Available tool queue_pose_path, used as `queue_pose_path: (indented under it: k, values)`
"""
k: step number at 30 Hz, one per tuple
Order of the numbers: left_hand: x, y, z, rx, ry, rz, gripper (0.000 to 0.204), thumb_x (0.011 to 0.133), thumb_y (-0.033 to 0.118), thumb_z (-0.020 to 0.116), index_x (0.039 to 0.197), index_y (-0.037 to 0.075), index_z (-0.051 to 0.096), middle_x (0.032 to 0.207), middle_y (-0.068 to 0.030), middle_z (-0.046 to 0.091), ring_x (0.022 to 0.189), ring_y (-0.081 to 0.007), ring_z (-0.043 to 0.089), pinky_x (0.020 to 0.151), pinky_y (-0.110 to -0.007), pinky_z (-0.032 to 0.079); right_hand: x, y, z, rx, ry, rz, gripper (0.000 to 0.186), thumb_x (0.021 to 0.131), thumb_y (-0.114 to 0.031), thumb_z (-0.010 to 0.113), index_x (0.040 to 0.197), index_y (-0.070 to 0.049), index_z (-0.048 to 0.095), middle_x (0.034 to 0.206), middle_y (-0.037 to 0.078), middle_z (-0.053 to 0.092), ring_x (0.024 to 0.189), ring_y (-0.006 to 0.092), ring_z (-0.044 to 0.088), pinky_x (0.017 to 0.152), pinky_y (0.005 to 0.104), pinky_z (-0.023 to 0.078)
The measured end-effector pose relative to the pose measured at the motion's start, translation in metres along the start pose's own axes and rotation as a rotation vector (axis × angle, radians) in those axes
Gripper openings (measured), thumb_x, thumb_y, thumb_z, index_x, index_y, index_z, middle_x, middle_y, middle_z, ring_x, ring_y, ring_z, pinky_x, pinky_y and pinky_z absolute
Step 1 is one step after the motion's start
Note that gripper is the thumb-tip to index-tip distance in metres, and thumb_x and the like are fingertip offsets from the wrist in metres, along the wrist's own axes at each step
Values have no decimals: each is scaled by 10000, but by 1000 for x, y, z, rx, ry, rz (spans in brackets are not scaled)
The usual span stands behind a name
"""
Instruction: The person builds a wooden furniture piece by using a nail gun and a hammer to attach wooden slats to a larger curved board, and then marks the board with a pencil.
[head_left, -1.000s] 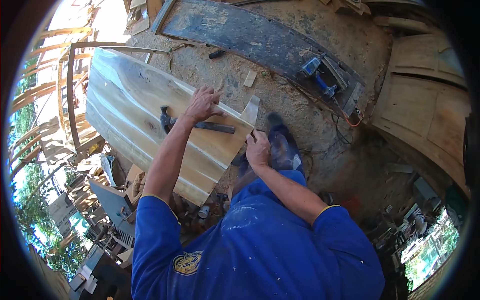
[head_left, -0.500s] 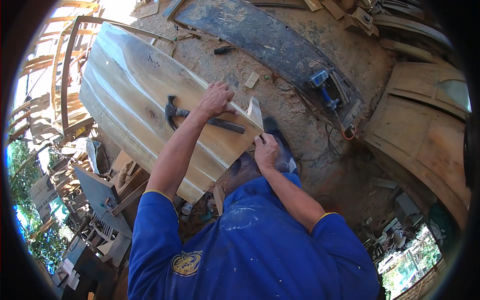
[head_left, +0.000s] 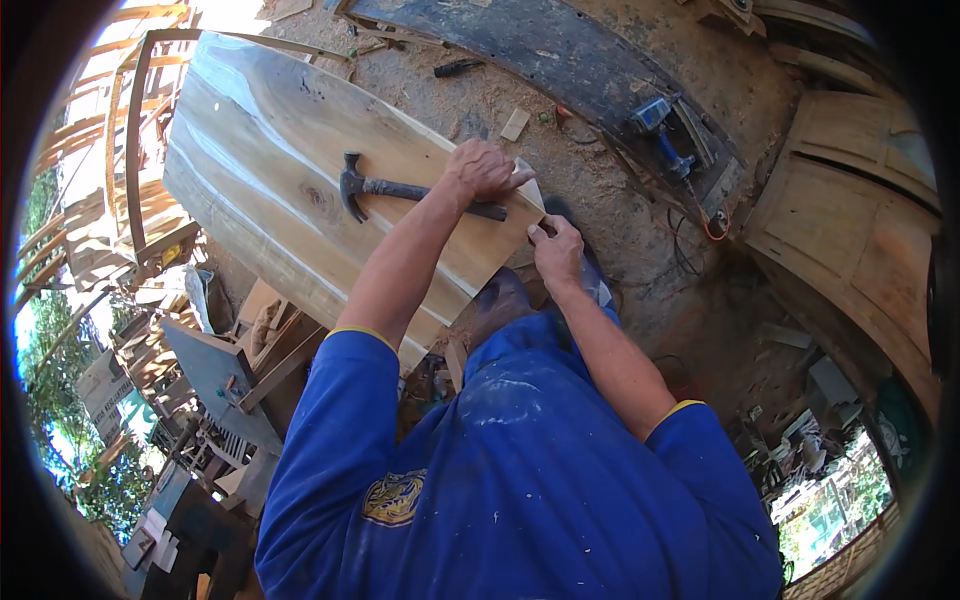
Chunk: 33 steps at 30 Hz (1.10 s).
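A broad pale wooden panel (head_left: 270,170) with whitish streaks slants in front of me. On top of it lies a claw hammer (head_left: 395,188), its dark handle passing under my left wrist. My left hand (head_left: 487,172) is closed over the panel's right edge, fingers curled down and thumb pointing right. At the near right corner, my right hand (head_left: 557,250) pinches the panel's edge between thumb and fingers. Whether a small piece sits in that pinch is hidden. A pale wood block (head_left: 527,185) shows beside the edge, just past my left hand.
Beyond the panel, a dark curved board (head_left: 540,60) carries a blue power tool (head_left: 665,130) with an orange cord. Wooden doors (head_left: 840,200) lean at the right. Offcuts and a grey board (head_left: 215,370) crowd the left. A small wood scrap (head_left: 515,124) lies on the shavings-covered ground.
My left hand has slid along the edge toward the near corner, and its thumb now points outward. The right hand stays at the corner. The whole view has shifted slightly.
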<state>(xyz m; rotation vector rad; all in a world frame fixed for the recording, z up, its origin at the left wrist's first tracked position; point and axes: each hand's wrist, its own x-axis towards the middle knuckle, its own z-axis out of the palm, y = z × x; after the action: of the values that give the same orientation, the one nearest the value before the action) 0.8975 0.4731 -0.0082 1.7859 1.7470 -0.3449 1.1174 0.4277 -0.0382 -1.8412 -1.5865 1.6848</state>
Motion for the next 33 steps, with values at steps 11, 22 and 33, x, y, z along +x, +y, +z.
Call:
queue_pose_path:
  k: [11,22,33]
  values:
    - [-8,5,0,-107,135,-103,498,1000,403,423,868,79,777,973,-185,746,955,-359,717,871,-471,550,-16,-16,2,-36,72,-142,428,862,-48,698,1284,-4,647,980,136,719,876,226,691,811,363,557]
    - [-11,9,-1,-79,208,-42,509,998,408,414,889,68,777,986,-186,743,961,-378,708,889,-478,546,5,8,-2,72,32,-247,326,887,-136,716,1201,-60,677,966,148,726,866,245,706,814,374,553]
    - [-10,9,6,-82,227,-66,502,1015,423,410,940,79,768,1026,-207,733,1015,-393,683,923,-510,508,-4,18,7,270,63,-251,346,924,-152,714,1250,-45,668,993,122,721,880,187,698,823,336,559]
